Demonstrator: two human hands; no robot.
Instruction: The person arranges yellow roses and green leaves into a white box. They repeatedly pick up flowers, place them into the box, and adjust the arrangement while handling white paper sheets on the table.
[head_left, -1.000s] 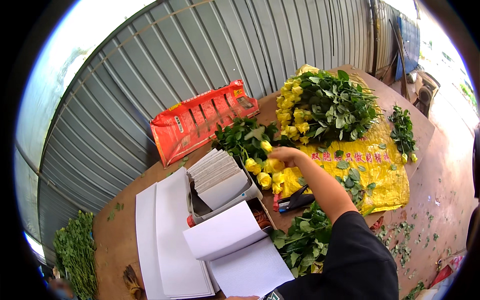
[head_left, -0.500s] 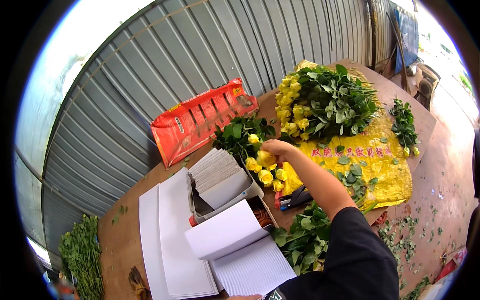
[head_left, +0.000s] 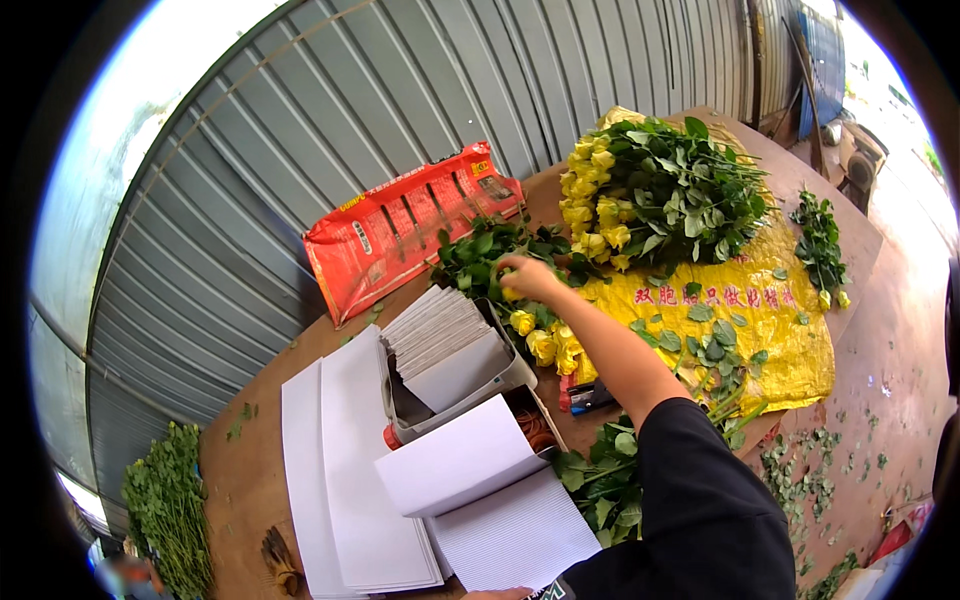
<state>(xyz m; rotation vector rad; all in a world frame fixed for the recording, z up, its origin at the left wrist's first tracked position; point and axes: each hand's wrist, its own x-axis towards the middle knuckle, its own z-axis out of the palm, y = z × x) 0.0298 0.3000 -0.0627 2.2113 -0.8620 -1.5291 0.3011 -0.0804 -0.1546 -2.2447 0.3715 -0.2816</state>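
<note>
My right hand (head_left: 532, 277) reaches over a pile of yellow roses with leafy stems, just behind the grey bin. Its fingers are curled in a pinch at a yellow rose (head_left: 511, 294), whose bloom shows under them; the stem is hidden. More yellow blooms (head_left: 541, 347) lie beside the bin. At the bottom edge my left hand (head_left: 497, 594) shows only in part, by the near end of a ribbed white sheet (head_left: 515, 530); its fingertips are cut off. A smooth white sheet (head_left: 455, 455) lies curled above the ribbed one.
The grey bin (head_left: 515, 378) holds stacked cards. Large white boards (head_left: 375, 480) lie left. A big rose bunch (head_left: 665, 195) rests on a yellow sack (head_left: 735, 320); a red bag (head_left: 410, 230) leans at the metal wall. Cut greenery (head_left: 605, 480) lies near my right arm.
My right hand has moved left and farther away, over the leafy stems. The bloom that was below its fingers has shifted the same way. My left hand stays at the bottom edge.
</note>
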